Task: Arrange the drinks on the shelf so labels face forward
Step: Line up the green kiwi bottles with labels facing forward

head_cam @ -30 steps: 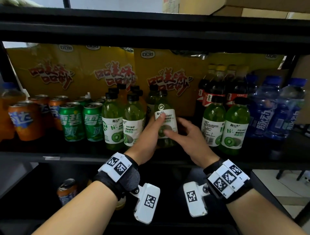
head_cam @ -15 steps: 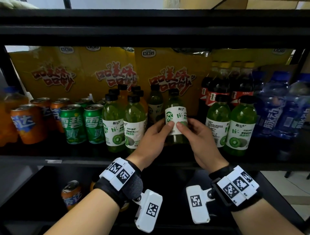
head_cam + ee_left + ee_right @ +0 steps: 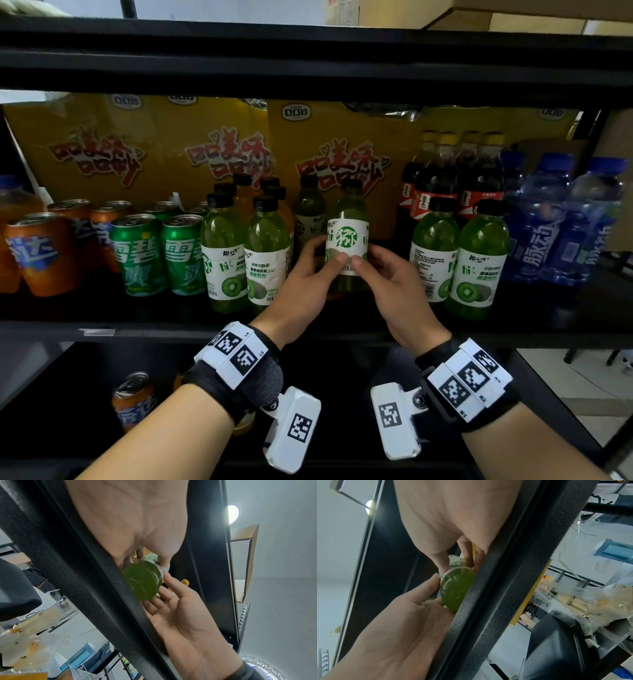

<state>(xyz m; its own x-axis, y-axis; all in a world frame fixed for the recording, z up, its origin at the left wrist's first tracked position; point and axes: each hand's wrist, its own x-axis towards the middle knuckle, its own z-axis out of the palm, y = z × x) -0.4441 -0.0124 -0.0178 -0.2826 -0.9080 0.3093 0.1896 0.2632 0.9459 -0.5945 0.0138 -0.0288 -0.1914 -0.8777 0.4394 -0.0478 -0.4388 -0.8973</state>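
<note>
Both hands hold one green kiwi drink bottle (image 3: 347,212) just in front of the middle shelf's back row. My left hand (image 3: 308,274) grips its left side with the thumb on the white label. My right hand (image 3: 387,277) grips the right side, thumb beside the other thumb. The label's green round logo faces me. From below, the left wrist view shows the bottle's round green base (image 3: 143,580) clear of the shelf board, between my left hand (image 3: 128,520) and right hand (image 3: 180,608). The right wrist view shows the same base (image 3: 456,589).
Two kiwi bottles (image 3: 246,257) stand left of the gap and two (image 3: 455,260) stand right. Green cans (image 3: 157,253) and orange cans (image 3: 37,253) fill the left, cola bottles (image 3: 431,185) and blue bottles (image 3: 544,226) the right. Yellow cartons (image 3: 154,147) line the back. The black shelf edge (image 3: 137,330) runs across the front.
The bottle moved right and upward off the shelf and turned, bringing the green logo to the front. My right hand went from touching it to gripping it.
</note>
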